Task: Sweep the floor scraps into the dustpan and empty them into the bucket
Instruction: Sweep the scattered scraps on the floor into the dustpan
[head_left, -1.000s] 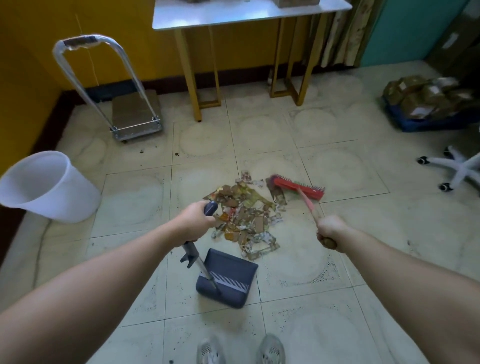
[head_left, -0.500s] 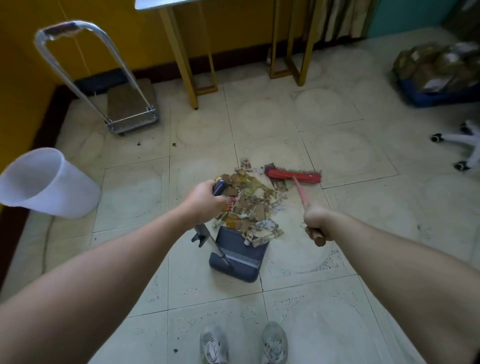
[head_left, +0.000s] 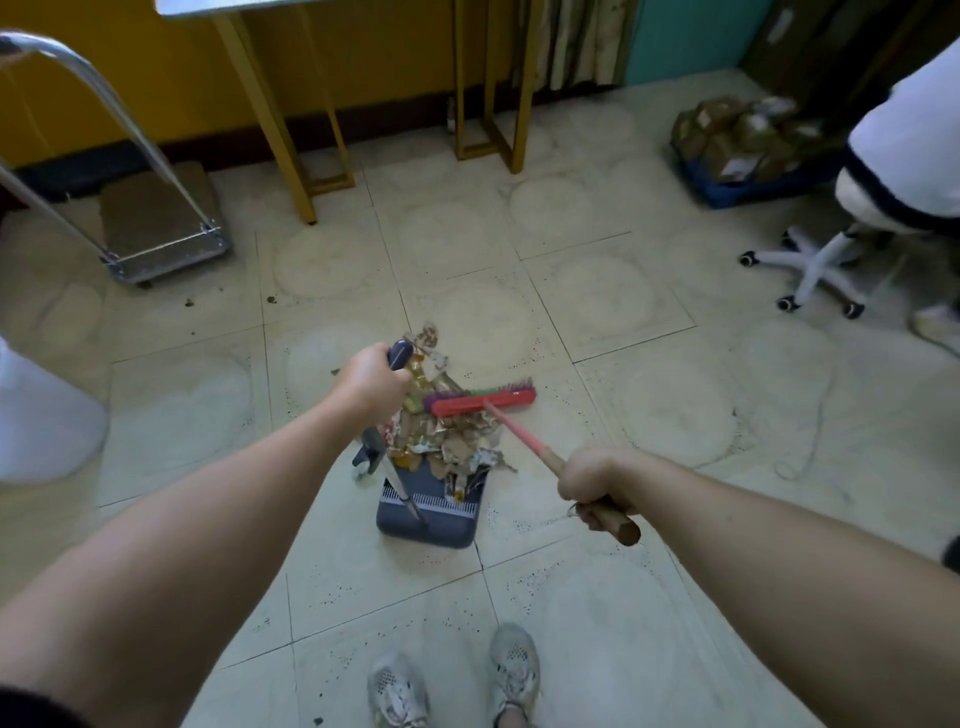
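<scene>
Tiled floor (head_left: 597, 597), one scrap pile (head_left: 452, 441) (apparently overlapping one dustpan (head_left: 431, 530)); left hand (head_left: 371, 387) grips its handle (head_left: 400, 356), right hand (head_left: 597, 483) one broom (head_left: 483, 402).

The bare left forearm (head_left: 234, 499) and right forearm (head_left: 753, 525) reach forward and down, converging toward the middle. The left grip (head_left: 371, 387) is curled round the dustpan handle (head_left: 400, 355), back of the hand up. The right grip (head_left: 592, 480), lower and nearer, is clenched round the broom handle (head_left: 519, 434).
</scene>
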